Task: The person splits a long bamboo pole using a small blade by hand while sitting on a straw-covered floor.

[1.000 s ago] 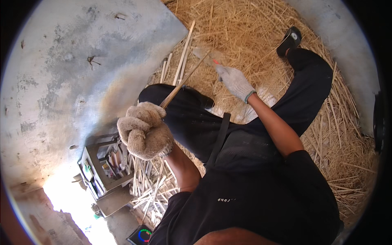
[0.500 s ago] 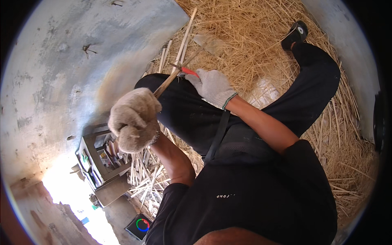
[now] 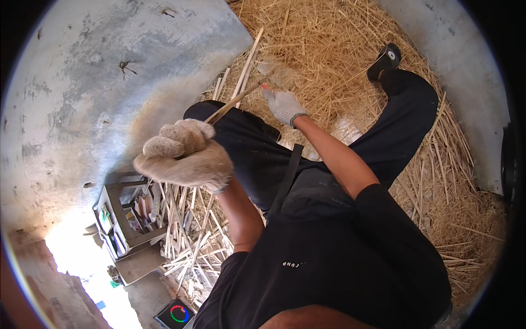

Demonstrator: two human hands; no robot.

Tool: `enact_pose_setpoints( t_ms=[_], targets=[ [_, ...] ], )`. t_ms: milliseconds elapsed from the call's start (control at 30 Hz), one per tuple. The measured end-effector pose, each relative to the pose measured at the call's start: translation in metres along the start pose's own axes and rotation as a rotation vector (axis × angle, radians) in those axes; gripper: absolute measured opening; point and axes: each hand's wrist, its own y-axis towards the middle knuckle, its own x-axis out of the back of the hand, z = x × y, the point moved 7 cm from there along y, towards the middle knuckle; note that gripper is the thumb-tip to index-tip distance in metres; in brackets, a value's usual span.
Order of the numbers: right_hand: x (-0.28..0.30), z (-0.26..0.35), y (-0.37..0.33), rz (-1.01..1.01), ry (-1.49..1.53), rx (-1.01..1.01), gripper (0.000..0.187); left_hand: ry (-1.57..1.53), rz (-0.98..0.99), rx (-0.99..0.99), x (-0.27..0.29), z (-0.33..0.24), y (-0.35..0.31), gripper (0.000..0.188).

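My left hand, in a thick beige work glove, is closed around one end of a long thin stick. The stick slants up and away to the right over my bent knee. My right hand, in a pale knitted glove, is closed on a red-handled knife beside the stick's far part. Only a bit of the red handle shows; the blade cannot be made out now.
Straw and shavings cover the floor ahead. Split strips lean by the wall on my left. More cut strips lie near a wooden shelf box. A dark device with a coloured ring sits at lower left.
My right hand and the knife have moved slightly up and right along the stick, toward its far end. My left hand has turned, its curled fingers now facing up, and still grips the stick.
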Motion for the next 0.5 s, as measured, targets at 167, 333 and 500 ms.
enact_pose_setpoints(
  t_ms=[167, 333, 500],
  targets=[
    [-0.007, -0.021, 0.007, 0.477, 1.326, -0.523, 0.05, -0.19, 0.203, 0.155, 0.005, 0.01, 0.018, 0.062],
    [0.037, -0.033, -0.001, -0.055, 0.77, -0.199, 0.055, -0.118, 0.032, 0.111, -0.003, 0.009, 0.011, 0.059],
    [0.043, 0.043, -0.046, -0.267, 0.212, 0.324, 0.06, -0.093, -0.065, 0.011, 0.013, 0.008, 0.004, 0.061]
  ],
)
